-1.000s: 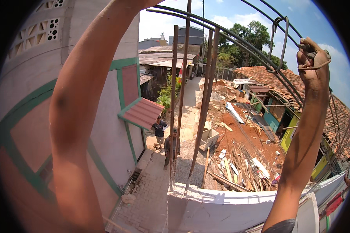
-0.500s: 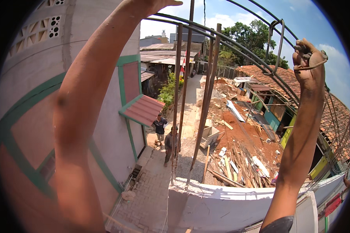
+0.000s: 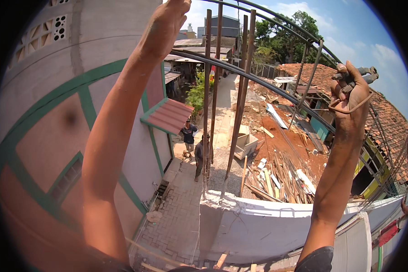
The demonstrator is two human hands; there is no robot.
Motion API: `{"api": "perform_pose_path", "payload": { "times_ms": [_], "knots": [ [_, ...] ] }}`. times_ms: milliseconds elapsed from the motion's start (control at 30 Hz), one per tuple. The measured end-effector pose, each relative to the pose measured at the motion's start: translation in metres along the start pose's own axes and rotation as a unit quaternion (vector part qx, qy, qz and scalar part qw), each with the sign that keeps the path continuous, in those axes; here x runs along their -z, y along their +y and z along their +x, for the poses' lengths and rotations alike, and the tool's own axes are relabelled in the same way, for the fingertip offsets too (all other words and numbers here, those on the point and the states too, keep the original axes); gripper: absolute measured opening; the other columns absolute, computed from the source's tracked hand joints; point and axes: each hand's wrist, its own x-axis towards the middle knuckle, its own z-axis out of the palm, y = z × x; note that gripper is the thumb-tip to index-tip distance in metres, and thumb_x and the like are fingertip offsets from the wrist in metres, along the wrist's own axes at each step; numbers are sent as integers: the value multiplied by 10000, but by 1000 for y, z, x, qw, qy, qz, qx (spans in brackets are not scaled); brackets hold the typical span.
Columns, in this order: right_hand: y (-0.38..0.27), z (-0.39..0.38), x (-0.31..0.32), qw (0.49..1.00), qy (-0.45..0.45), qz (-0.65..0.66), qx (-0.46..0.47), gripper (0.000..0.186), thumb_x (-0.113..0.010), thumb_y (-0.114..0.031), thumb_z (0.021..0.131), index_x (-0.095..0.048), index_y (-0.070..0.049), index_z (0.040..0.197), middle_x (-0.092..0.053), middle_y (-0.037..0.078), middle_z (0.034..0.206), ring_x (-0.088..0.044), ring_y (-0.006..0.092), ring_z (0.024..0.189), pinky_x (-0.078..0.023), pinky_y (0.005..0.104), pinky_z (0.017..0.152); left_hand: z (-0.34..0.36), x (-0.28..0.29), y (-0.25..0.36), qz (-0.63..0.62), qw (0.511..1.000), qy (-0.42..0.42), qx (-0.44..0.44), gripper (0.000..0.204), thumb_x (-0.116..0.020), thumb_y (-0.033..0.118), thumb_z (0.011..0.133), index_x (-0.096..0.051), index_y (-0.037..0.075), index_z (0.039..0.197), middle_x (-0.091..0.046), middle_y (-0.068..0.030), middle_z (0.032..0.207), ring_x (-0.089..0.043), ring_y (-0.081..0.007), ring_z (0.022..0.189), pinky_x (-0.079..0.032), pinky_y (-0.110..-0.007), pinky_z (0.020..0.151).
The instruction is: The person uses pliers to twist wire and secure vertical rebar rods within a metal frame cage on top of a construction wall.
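Observation:
Raised at the upper left, my left hand (image 3: 165,27) has curled fingers partly cut off by the top edge; what they close on is hidden. My right hand (image 3: 352,90), up at the right, is closed round a worn grey pair of pincers (image 3: 367,76). A thin bent steel rod (image 3: 356,108) crosses the wrist of that hand. Between my hands slant long dark reinforcing bars (image 3: 254,78), with rectangular steel stirrups (image 3: 309,77) hung on them. Behind the lower bar stand several rusty upright rods (image 3: 238,113).
The rods rise from a white wall top (image 3: 258,206). Two people, one a person in dark clothes (image 3: 201,156), stand on the paved lane below. A building with a red awning (image 3: 167,117) flanks the left. Timber scraps (image 3: 281,181) and tiled roofs (image 3: 390,136) lie right.
My left hand has come lower into view, its fingers now curled. My right hand has dropped slightly and turned, still holding the pincers. The bars and stirrups have shifted lower.

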Motion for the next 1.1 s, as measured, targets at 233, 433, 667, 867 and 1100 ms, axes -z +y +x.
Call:
{"api": "perform_pose_path", "payload": {
  "times_ms": [233,433,667,867,1100],
  "knots": [
    [4,-6,10,1000,26,-2,14,199,-667,-105,940,-522,-9,1037,-667,105,829,-452,89,467,-330,195,361,-3,-10,-5,0,999,23,34,707,-347,408,1098,-2,70,1615,12,-148,1693,-58,-296,1562,-57,-396,1265],
    [2,-2,-8,999,40,-3,-14,107,-627,-89,964,-549,-17,978,-666,109,797,-419,95,421,-351,197,353,8,13,-16,-44,997,44,40,694,-375,346,1096,-21,40,1609,-47,-182,1684,-83,-276,1560,-75,-400,1270],
    [-1,-7,-12,996,84,8,-21,128,-636,-117,961,-556,-21,932,-636,97,808,-381,103,425,-311,213,366,7,-3,-5,-72,992,94,37,745,-422,366,1085,-10,28,1606,-35,-196,1681,-90,-304,1555,-96,-412,1268],
    [-4,-6,-10,997,72,8,-31,136,-645,-125,953,-560,-24,923,-623,92,783,-374,107,416,-286,221,360,14,-9,-2,-28,997,72,0,763,-405,408,1086,-1,18,1602,20,-171,1687,-55,-320,1556,-78,-409,1268],
    [2,-11,1,999,40,30,-11,141,-654,-93,939,-526,-36,948,-649,89,790,-395,84,430,-294,200,379,1,-26,16,27,997,54,-56,437,-330,437,1093,-248,39,1253,-208,-108,1302,-285,-262,1351,-159,-423,1249]
  ]
}}
